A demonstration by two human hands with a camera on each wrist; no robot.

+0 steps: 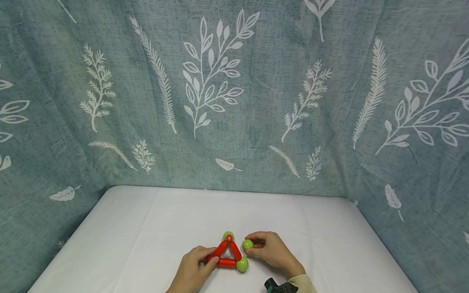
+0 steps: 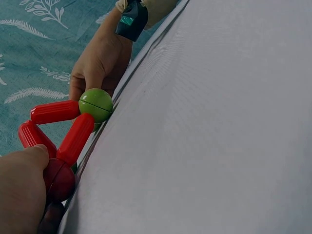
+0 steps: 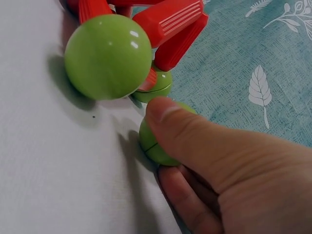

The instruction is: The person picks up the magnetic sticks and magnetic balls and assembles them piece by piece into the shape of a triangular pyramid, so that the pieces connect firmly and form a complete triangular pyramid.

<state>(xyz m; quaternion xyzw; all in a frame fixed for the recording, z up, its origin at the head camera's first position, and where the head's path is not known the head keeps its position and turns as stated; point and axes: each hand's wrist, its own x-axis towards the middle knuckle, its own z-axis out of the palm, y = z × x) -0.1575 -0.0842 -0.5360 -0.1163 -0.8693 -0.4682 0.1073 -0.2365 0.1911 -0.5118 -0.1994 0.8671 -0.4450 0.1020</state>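
Note:
A triangular frame of red rods [image 1: 227, 263] lies low over the white table, with a green ball [image 1: 242, 264] at its right corner and another green ball [image 1: 228, 234] at the far one. My left hand [image 1: 192, 268] grips its left corner, where the left wrist view shows a dark red ball [image 2: 59, 180] under the thumb. Between thumb and fingers, my right hand [image 1: 272, 250] pinches a separate loose green ball [image 3: 157, 148]. That ball is just right of the frame, apart from it. At the far corner, one more red rod [image 1: 229, 238] appears end-on.
The white-covered table [image 1: 165, 219] extends beyond and to both sides of the hands. Behind and beside it hangs a blue-green curtain [image 1: 256, 162] with white leaf prints. A dark strapped device [image 1: 280, 286] sits on the right wrist.

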